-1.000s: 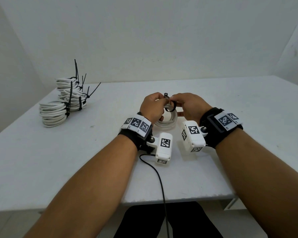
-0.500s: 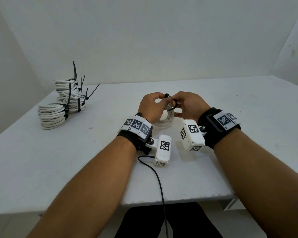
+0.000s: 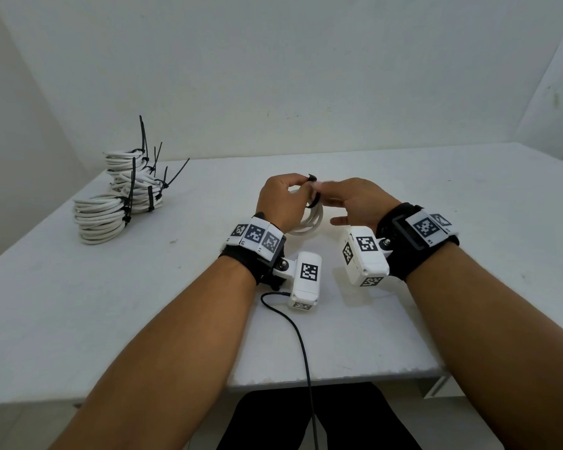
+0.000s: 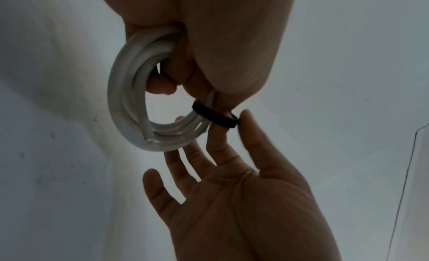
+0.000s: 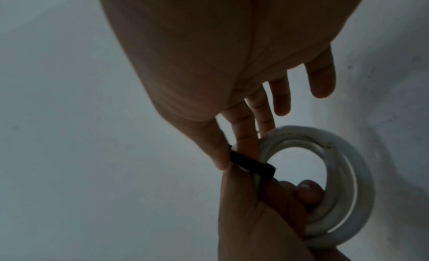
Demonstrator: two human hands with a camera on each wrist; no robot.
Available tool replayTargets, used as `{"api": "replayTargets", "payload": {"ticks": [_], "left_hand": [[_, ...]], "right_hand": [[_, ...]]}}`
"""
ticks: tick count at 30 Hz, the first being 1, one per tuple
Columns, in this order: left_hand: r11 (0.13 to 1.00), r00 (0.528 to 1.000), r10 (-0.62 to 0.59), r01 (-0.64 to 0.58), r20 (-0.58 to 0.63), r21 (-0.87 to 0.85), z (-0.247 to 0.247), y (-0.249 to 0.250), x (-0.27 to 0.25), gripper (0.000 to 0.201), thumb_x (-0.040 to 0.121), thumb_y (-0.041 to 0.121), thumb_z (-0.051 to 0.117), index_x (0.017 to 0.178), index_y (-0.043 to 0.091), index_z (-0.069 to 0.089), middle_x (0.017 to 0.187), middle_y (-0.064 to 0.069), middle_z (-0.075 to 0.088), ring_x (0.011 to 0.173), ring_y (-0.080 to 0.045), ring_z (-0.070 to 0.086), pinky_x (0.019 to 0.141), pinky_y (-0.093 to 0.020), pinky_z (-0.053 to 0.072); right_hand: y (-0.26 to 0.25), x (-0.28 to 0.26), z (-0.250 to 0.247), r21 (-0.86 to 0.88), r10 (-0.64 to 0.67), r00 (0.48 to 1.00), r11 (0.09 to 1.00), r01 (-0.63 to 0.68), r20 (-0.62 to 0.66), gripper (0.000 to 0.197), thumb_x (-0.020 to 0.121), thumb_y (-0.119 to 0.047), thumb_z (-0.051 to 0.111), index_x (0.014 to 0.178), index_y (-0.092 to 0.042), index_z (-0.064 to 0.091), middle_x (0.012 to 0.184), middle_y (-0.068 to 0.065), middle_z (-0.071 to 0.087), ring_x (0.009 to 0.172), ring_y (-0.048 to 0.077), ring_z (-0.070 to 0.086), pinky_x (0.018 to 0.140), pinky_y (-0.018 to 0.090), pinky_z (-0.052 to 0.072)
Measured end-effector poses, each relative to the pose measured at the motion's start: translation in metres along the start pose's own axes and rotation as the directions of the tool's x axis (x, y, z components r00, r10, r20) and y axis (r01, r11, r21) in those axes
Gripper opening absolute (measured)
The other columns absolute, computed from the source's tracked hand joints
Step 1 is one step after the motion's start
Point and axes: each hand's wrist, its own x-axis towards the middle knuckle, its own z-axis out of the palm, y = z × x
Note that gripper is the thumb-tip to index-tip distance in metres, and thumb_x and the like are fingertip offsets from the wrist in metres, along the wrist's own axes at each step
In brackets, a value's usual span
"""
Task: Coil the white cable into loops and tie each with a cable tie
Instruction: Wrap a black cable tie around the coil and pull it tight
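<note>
Left hand (image 4: pixel 209 44) grips white coil (image 4: pixel 130 107); right hand (image 4: pixel 243 200) splayed, thumb on black tie (image 4: pixel 216 118).

A bare, plain workroom set up for recording: a white bench (image 3: pixel 403 196) pushed into the corner of blank white walls (image 3: pixel 273 76), a stack of tied white cable coils (image 3: pixel 111 206), and marker-tagged wrist cameras (image 3: pixel 306 280).

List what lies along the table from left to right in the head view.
Stack of tied white cable coils → left hand → white cable coil with its black cable tie → right hand.
</note>
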Motion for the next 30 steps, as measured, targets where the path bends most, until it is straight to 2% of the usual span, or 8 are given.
{"api": "replayTargets", "payload": {"ticks": [4, 8, 11, 14, 17, 23, 27, 30], "left_hand": [[0.998, 0.994, 0.056, -0.053, 0.090, -0.040, 0.000, 0.007, -0.007, 0.020, 0.093, 0.018, 0.060, 0.087, 0.007, 0.075, 0.063, 0.010, 0.063, 0.045, 0.003, 0.049, 0.054, -0.016, 0.038], [0.993, 0.993, 0.005, 0.008, 0.115, -0.120, -0.002, 0.008, -0.007, 0.021, 0.093, 0.021, 0.060, 0.087, 0.006, 0.074, 0.062, 0.001, 0.059, 0.042, -0.008, 0.042, 0.051, -0.023, 0.042], [0.980, 0.986, -0.036, 0.066, 0.160, -0.188, -0.001, 0.008, -0.008, 0.019, 0.093, 0.022, 0.061, 0.089, 0.009, 0.074, 0.061, 0.001, 0.059, 0.041, -0.009, 0.038, 0.050, -0.026, 0.042], [0.965, 0.972, -0.049, 0.106, 0.231, -0.239, 0.003, 0.011, -0.012, 0.017, 0.095, 0.017, 0.059, 0.090, 0.008, 0.073, 0.058, 0.002, 0.058, 0.041, -0.009, 0.036, 0.049, -0.026, 0.042], [0.967, 0.959, -0.045, 0.112, 0.280, -0.229, 0.005, 0.011, -0.014, 0.020, 0.096, 0.017, 0.058, 0.093, 0.003, 0.072, 0.052, 0.003, 0.050, 0.042, -0.009, 0.034, 0.049, -0.026, 0.041], [0.925, 0.948, -0.059, 0.170, 0.314, -0.339, 0.012, 0.017, -0.018, 0.039, 0.101, 0.027, 0.048, 0.094, -0.003, 0.071, 0.046, 0.002, 0.029, 0.042, -0.011, 0.025, 0.050, -0.027, 0.042], [0.940, 0.964, -0.069, 0.149, 0.256, -0.307, 0.013, 0.016, -0.018, 0.031, 0.094, 0.025, 0.062, 0.072, 0.003, 0.067, 0.050, -0.002, 0.034, 0.042, -0.012, 0.029, 0.050, -0.028, 0.040], [0.931, 0.958, -0.091, 0.179, 0.271, -0.319, 0.010, 0.014, -0.018, 0.024, 0.093, 0.020, 0.062, 0.072, 0.011, 0.069, 0.054, -0.002, 0.041, 0.043, -0.012, 0.030, 0.046, -0.026, 0.038]], "right_hand": [[0.000, -0.001, -0.003, -0.026, -0.082, 0.996, 0.996, 0.081, -0.046, 0.011, 0.094, -0.022, 0.064, 0.099, -0.015, 0.070, 0.112, 0.004, 0.069, 0.118, 0.017, 0.059, 0.084, 0.029, 0.051], [-0.001, 0.001, 0.000, -0.036, -0.093, 0.984, 0.995, 0.089, -0.150, 0.036, 0.090, -0.041, 0.066, 0.094, -0.005, 0.071, 0.093, -0.003, 0.074, 0.101, 0.010, 0.067, 0.081, 0.032, 0.050], [0.000, 0.003, 0.000, 0.014, -0.063, 0.981, 0.998, 0.067, -0.182, 0.039, 0.091, -0.047, 0.060, 0.099, -0.011, 0.071, 0.096, -0.005, 0.074, 0.096, 0.017, 0.068, 0.081, 0.036, 0.053], [-0.004, -0.001, -0.002, 0.151, -0.062, 0.990, 0.985, 0.081, -0.126, 0.024, 0.097, -0.031, 0.058, 0.096, -0.009, 0.068, 0.089, 0.001, 0.069, 0.080, 0.015, 0.065, 0.066, 0.028, 0.055], [-0.007, -0.005, -0.004, 0.304, -0.016, 0.990, 0.951, 0.059, -0.140, 0.012, 0.096, -0.015, 0.060, 0.094, -0.003, 0.064, 0.084, 0.003, 0.067, 0.078, 0.015, 0.066, 0.056, 0.024, 0.054], [-0.008, -0.003, -0.019, 0.451, 0.081, 0.929, 0.887, 0.098, -0.361, 0.010, 0.095, -0.014, 0.063, 0.092, -0.005, 0.067, 0.097, 0.006, 0.068, 0.095, 0.018, 0.068, 0.077, 0.035, 0.052], [-0.006, -0.005, -0.011, 0.476, 0.047, 0.978, 0.877, 0.058, -0.205, 0.019, 0.094, -0.025, 0.063, 0.084, -0.009, 0.066, 0.085, 0.003, 0.068, 0.080, 0.020, 0.067, 0.075, 0.035, 0.056], [-0.007, -0.008, -0.004, 0.353, 0.003, 0.995, 0.935, 0.032, -0.100, 0.025, 0.097, -0.027, 0.060, 0.081, -0.009, 0.068, 0.078, 0.004, 0.064, 0.069, 0.018, 0.062, 0.063, 0.028, 0.055]]}}
